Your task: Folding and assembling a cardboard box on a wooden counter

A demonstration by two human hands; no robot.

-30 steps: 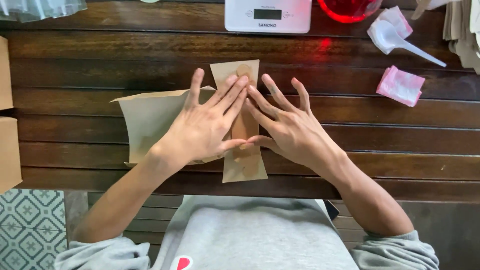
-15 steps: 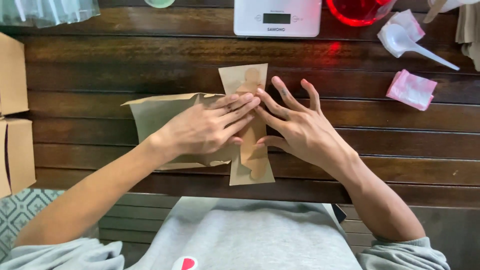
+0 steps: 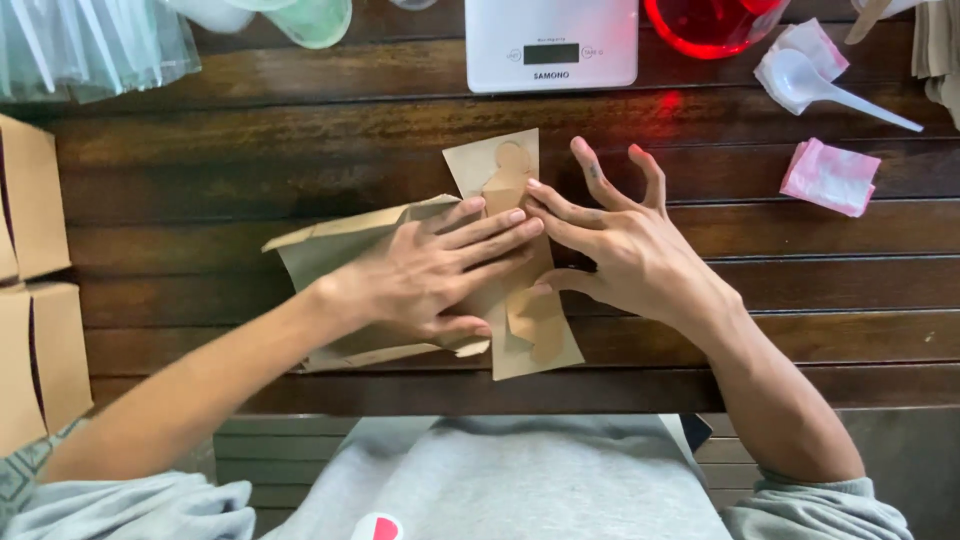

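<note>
pressing flat on the table [image 3: 200, 150], the left hand [image 3: 430, 275] pins a brown paper bag [image 3: 330, 250] at centre, fingers together, clamped on nothing. the right hand [image 3: 625, 250], fingers spread, holds down a narrow paper strip [image 3: 505, 175] crossing the bag. both look light, thin, easily creased or torn; best taken by the edges. at 12 o'clock a white scale [image 3: 550, 40]; at 1 a red container [image 3: 715, 20]; at 2 a white spoon [image 3: 810, 80] and pink packet [image 3: 830, 175]; at 9 cardboard boxes [image 3: 30, 290]. nothing blocks the hands.

Brown paper bag [image 3: 345, 250] (flat, partly folded) on wooden table [image 3: 250, 150]
</note>
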